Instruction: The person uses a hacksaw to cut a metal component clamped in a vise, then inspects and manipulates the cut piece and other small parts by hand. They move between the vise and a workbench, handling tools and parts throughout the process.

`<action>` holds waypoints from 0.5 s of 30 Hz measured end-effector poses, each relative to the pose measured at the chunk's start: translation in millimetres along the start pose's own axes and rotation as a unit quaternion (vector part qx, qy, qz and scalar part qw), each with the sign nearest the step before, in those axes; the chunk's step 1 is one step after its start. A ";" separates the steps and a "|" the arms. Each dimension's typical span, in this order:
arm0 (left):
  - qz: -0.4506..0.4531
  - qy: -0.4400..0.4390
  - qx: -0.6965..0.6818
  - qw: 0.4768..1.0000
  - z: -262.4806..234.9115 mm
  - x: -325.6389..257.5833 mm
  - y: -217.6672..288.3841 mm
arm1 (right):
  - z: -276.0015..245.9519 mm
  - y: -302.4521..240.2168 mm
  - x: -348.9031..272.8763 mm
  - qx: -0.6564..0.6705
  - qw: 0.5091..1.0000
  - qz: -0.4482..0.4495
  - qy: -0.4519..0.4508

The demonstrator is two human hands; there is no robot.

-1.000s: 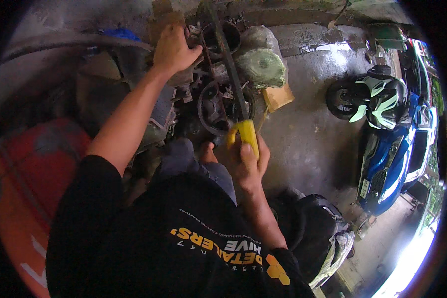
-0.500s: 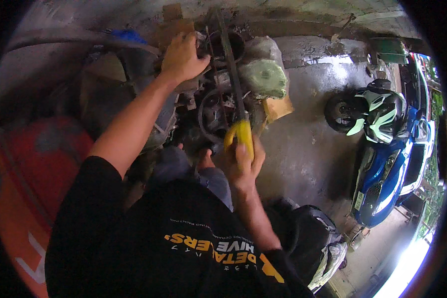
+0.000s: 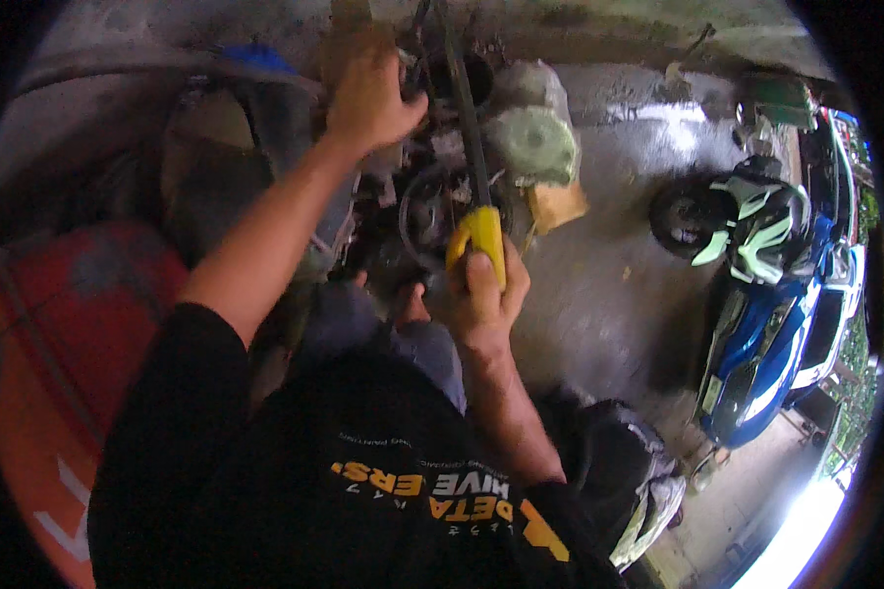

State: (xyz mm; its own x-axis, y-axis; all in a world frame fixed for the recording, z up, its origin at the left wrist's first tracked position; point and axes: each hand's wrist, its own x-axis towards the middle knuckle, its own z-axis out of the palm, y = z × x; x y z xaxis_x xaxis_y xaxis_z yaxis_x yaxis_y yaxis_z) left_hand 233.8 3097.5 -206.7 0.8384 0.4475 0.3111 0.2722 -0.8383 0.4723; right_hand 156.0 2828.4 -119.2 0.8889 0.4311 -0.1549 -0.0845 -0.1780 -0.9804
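My right hand point(image 3: 486, 299) is closed round the yellow handle point(image 3: 481, 240) of a hacksaw. The saw's long dark frame point(image 3: 465, 108) slants up and away from me over a cluttered heap of parts. To its left, my left hand point(image 3: 368, 103) reaches out at the far side of the heap. Its fingers bend over something dark that I cannot make out, with the thumb apart on the right. A brown board point(image 3: 352, 15) shows just beyond the fingers. Under the saw lies a round, dark, spoked wheel-like part point(image 3: 427, 221).
A plastic-wrapped bundle point(image 3: 532, 142) and a cardboard piece point(image 3: 557, 206) sit right of the heap. My bare foot point(image 3: 414, 304) is close below. A red-orange panel point(image 3: 88, 324) stands at left; a motorcycle point(image 3: 746, 221) and blue car point(image 3: 756, 358) are at right.
The saw and my right hand have moved slightly, the yellow handle a little farther up the view. My left hand stays in about the same spot. The whole view has shifted a little.
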 end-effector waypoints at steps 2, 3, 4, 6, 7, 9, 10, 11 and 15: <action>-0.020 -0.061 0.001 0.998 -5.1 0.4 -6.7 | 2.5 19.3 -12.9 -0.049 0.998 0.019 0.019; -0.028 -0.086 0.000 0.996 -6.5 0.9 -8.2 | 0.8 24.5 -21.2 -0.074 0.996 0.018 0.043; -0.023 -0.067 0.009 0.997 -3.5 0.0 -8.8 | -4.7 13.4 -27.4 0.004 0.998 0.050 0.031; -0.008 -0.040 0.034 0.999 0.8 -7.3 -14.4 | -15.5 -9.8 -39.2 0.159 0.980 0.116 0.021; -0.018 -0.064 0.023 0.998 -3.9 -2.2 -8.4 | -19.3 -6.4 -53.4 0.141 0.986 0.085 0.021; -0.055 -0.111 0.002 0.992 -15.7 3.5 3.7 | -25.6 8.9 -63.5 0.122 0.992 0.034 0.014; -0.047 -0.081 0.011 0.996 -13.7 3.1 1.6 | -22.1 9.5 -50.7 0.051 0.998 -0.003 0.029; -0.033 -0.054 0.022 0.998 -7.3 0.6 -1.2 | -13.0 11.7 -28.7 -0.017 0.998 -0.039 0.050; 0.008 -0.091 -0.028 0.995 -14.3 5.6 -7.7 | 12.5 11.7 22.0 0.017 0.997 -0.006 0.074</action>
State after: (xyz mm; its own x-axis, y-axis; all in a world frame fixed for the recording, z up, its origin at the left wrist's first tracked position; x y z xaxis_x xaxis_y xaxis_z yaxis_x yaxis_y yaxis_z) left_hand 229.6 3110.9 -196.7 0.9155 0.3657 0.1674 0.2347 -0.8238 0.5159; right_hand 168.9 2846.9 -135.6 0.9463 0.2977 -0.1261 -0.0863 -0.1430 -0.9859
